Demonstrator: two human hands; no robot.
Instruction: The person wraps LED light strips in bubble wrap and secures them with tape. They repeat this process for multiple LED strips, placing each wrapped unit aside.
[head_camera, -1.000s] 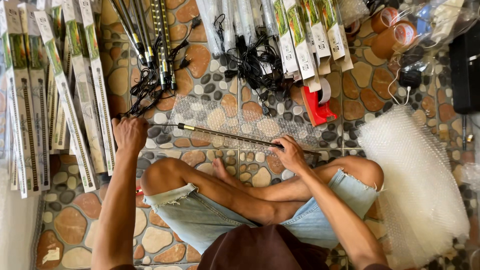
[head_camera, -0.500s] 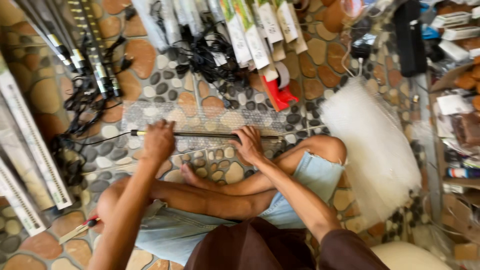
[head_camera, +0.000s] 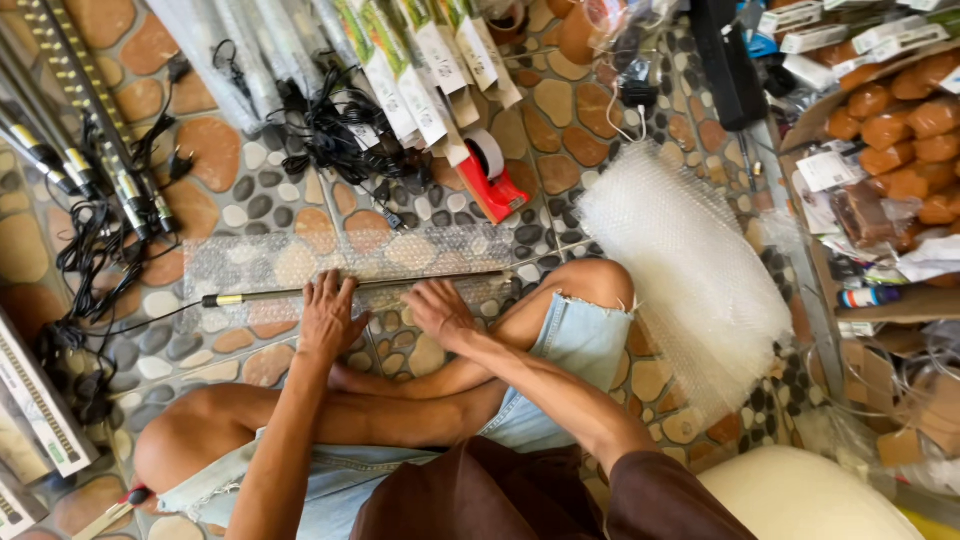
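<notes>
Sitting cross-legged on the pebble floor (head_camera: 240, 190), the person presses both palms flat at frame centre: left hand (head_camera: 328, 318) and right hand (head_camera: 438, 310) lie open, fingers spread, on a thin rod (head_camera: 300, 292) and the bubble-wrap sheet (head_camera: 300, 258) under it. A bubble-wrap roll (head_camera: 690, 270) lies right of the knee; a red tape dispenser (head_camera: 490, 178) sits above the sheet; black cables (head_camera: 340, 130) tangle at upper left

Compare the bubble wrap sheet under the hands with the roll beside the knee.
The sheet lies flat, one layer, with the floor's stones showing through; the roll is bulky, layered and opaque white. Both hands press a thin rod onto the sheet; nothing touches the roll. Both are clear bubble wrap.
</notes>
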